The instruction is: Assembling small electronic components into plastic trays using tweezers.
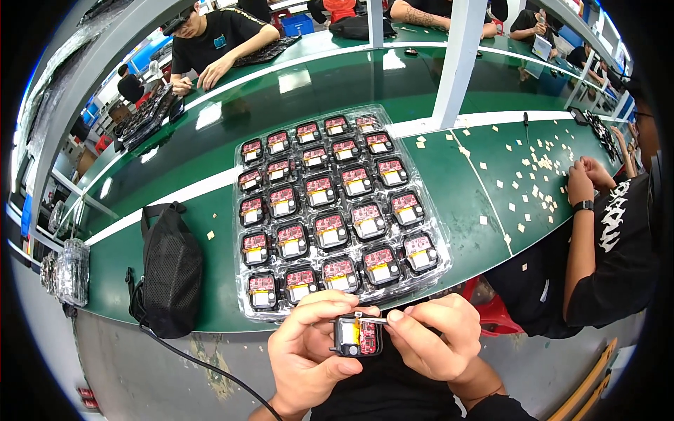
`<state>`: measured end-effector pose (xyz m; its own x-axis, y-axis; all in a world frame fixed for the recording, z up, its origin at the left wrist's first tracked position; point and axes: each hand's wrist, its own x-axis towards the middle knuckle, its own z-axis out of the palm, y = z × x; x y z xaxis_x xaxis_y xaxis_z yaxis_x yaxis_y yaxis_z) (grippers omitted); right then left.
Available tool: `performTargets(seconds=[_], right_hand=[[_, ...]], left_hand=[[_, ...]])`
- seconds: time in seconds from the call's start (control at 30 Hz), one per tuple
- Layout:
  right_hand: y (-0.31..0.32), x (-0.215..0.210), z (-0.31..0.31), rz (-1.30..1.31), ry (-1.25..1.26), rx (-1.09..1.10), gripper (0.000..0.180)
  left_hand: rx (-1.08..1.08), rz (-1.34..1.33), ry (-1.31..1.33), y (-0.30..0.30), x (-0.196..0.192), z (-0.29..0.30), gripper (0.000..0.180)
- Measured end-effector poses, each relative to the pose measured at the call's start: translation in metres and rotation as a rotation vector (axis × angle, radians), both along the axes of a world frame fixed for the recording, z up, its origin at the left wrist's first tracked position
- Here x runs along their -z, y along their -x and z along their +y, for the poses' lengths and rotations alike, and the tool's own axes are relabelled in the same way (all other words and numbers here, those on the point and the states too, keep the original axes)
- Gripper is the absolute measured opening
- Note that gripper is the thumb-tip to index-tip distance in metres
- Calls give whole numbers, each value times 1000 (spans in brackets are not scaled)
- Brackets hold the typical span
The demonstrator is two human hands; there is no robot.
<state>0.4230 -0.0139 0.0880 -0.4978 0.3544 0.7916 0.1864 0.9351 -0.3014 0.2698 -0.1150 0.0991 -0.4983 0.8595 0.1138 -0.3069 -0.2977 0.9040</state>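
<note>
In the head view, we're cradling the open black device casing [347,349] in our curled left hand [303,354], near the clear plastic tray [284,311]; our right hand [439,338] is pinching a slim metal tool [373,320] at its upper rim. Ideally we're bracing firmly, pressing lightly, sparing the red circuit board [368,338].

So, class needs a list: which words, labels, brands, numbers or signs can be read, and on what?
Nothing here reads clearly enough to quote.
Black shirt at right: white markings, slanted, not clearly legible.
Black T-shirt at upper left: bluish print, too small.
Open device in the left hand: any print on its red circuit board is too small.
</note>
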Motion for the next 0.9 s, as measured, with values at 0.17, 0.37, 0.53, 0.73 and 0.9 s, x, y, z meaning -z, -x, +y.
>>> performTargets(seconds=[0.17, 0.37, 0.53, 0.73, 0.9], right_hand=[[5, 2, 2, 69, -15, 14, 29], [8, 3, 5, 123, 253, -98, 27], [6, -2, 7, 101, 343, -125, 25], [6, 4, 7, 89, 308, -124, 25], [7, 5, 3, 99, 261, -80, 26]], left_hand=[[20, 5, 13, 1, 2, -1, 74], [175, -18, -168, 12, 14, -4, 63], [186, 27, -175, 12, 13, -4, 63], [171, 43, -142, 12, 15, -7, 63], [66, 51, -34, 2, 3, -5, 69]])
